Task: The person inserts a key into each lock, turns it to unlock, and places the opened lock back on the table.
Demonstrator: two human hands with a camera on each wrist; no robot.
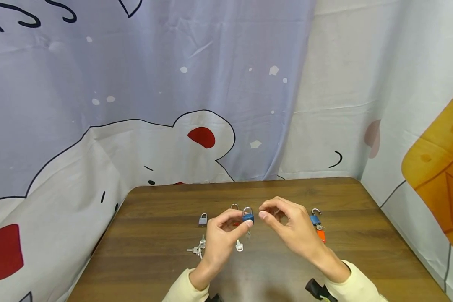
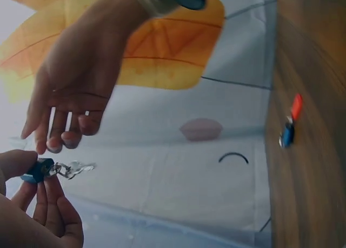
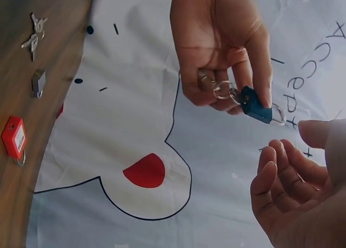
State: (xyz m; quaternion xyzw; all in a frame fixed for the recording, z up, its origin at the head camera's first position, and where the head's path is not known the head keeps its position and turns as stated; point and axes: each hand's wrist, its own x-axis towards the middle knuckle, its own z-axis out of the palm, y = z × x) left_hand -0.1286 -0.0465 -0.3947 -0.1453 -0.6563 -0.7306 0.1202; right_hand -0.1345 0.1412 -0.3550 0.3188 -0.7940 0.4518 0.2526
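Observation:
My left hand (image 1: 222, 237) pinches a small blue padlock (image 1: 248, 217) between thumb and fingers, raised above the table. Its silver shackle points up in the head view. Out of its other end hangs a ring with silver keys (image 3: 220, 89), seen in the right wrist view; the left wrist view shows these keys (image 2: 75, 169) too. Just right of the padlock is my right hand (image 1: 292, 224), its fingers loosely bent and apart from the shackle. Nothing shows between them.
On the wooden table (image 1: 154, 268), a small grey padlock (image 1: 203, 219) and a bunch of keys (image 1: 198, 247) lie at left. A red padlock (image 3: 14, 138) is partly hidden behind my left hand. At right lie another blue padlock (image 1: 315, 219), its shackle open, and an orange-red piece (image 1: 321, 235).

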